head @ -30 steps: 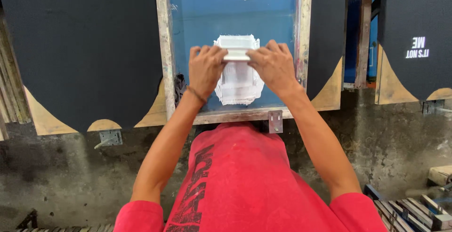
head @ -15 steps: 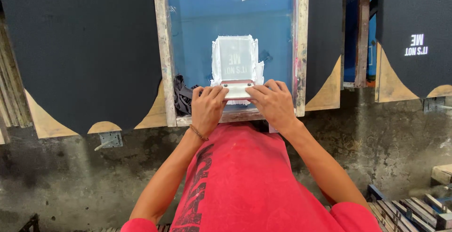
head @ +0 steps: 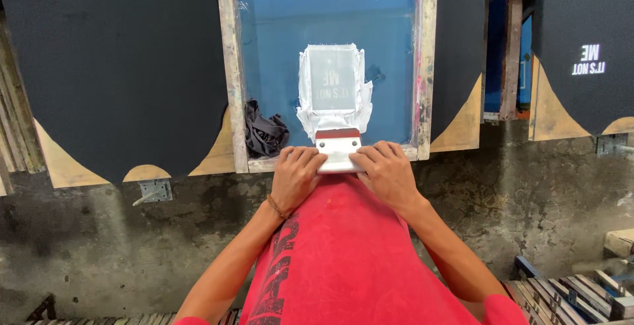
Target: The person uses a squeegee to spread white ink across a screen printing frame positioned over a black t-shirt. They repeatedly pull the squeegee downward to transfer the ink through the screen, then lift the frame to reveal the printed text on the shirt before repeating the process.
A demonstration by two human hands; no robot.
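Lower centre of frame: left hand (head: 295, 174) and right hand (head: 388, 171) both clamp the squeegee (head: 338, 149) at the near edge of the blue screen (head: 277, 48). Likely light, stiff, ink-slick; hold the handle ends.

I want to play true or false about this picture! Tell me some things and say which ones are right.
1. Both hands, the left hand and the right hand, hold the squeegee. True.
2. The screen inside the wooden frame is green. False: it is blue.
3. A dark rag lies left of the squeegee. True.
4. The person's shirt is yellow. False: it is red.
5. The left wrist wears a bracelet. True.
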